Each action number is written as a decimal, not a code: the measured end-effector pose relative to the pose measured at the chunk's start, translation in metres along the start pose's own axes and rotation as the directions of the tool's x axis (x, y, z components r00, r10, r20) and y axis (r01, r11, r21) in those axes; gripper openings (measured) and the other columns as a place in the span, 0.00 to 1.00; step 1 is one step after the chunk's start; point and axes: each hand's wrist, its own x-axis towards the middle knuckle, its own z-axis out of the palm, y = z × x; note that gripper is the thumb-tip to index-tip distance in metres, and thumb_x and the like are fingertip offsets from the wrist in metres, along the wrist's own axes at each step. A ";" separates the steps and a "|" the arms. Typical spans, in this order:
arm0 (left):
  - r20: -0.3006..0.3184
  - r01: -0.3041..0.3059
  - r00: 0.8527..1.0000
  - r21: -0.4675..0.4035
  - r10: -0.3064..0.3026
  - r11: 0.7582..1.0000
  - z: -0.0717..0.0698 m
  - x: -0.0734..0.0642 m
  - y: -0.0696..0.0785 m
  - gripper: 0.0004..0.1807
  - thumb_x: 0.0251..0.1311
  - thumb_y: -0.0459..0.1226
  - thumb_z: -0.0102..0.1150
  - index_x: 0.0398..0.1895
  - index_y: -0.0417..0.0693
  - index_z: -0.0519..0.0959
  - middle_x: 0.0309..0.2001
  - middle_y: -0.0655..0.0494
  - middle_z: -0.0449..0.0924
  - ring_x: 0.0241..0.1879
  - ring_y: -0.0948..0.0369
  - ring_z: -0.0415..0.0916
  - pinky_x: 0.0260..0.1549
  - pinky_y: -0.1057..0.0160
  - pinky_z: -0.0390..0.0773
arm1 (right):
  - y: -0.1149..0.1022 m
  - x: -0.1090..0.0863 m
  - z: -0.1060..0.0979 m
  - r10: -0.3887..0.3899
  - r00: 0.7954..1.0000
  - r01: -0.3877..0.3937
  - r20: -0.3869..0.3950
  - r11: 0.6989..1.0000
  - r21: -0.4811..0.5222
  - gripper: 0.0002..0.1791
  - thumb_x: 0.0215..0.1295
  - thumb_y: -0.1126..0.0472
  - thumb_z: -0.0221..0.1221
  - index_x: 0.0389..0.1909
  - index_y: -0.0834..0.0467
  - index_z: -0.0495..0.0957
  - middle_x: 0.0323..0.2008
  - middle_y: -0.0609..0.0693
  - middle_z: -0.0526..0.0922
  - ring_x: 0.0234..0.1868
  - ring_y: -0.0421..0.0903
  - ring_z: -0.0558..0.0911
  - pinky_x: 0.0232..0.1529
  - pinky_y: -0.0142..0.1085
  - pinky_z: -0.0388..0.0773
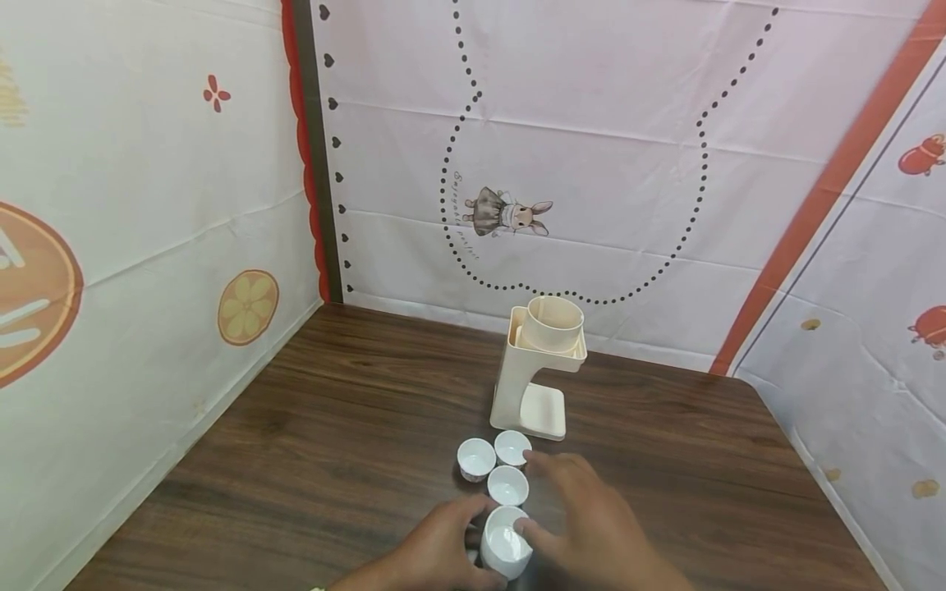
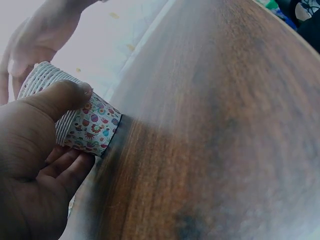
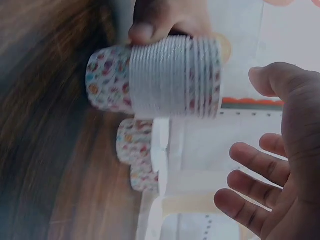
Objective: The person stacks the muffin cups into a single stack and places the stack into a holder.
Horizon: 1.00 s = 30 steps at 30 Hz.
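My left hand [image 1: 441,543] grips a stack of nested paper baking cups [image 1: 506,554] that stands on the table near me. In the left wrist view, thumb and fingers wrap the stack's patterned side [image 2: 96,127]. My right hand [image 1: 594,521] hovers at the right of the stack's top with its fingers spread. The right wrist view shows a gap between those fingers [image 3: 257,192] and the white-rimmed stack [image 3: 160,77]. Just beyond stand three single cups: one at the left [image 1: 476,458], one at the back [image 1: 512,446] and one nearest the stack [image 1: 507,486].
A cream-coloured stand [image 1: 510,390] with a round tube [image 1: 556,326] on top and a flat square base stands behind the cups. The dark wooden table [image 1: 332,427] meets printed cloth walls [image 1: 591,148] at the back and sides.
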 end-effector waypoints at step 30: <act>-0.002 -0.003 1.000 0.141 0.003 0.990 -0.003 0.003 0.001 0.32 0.39 0.39 0.85 0.52 0.53 0.80 0.43 0.74 0.80 0.43 0.72 0.77 0.44 0.68 0.79 | 0.040 0.010 0.054 0.189 0.974 -0.185 0.126 0.982 -0.046 0.43 0.47 0.45 0.78 0.66 0.48 0.75 0.48 0.41 0.80 0.48 0.43 0.81 0.34 0.42 0.79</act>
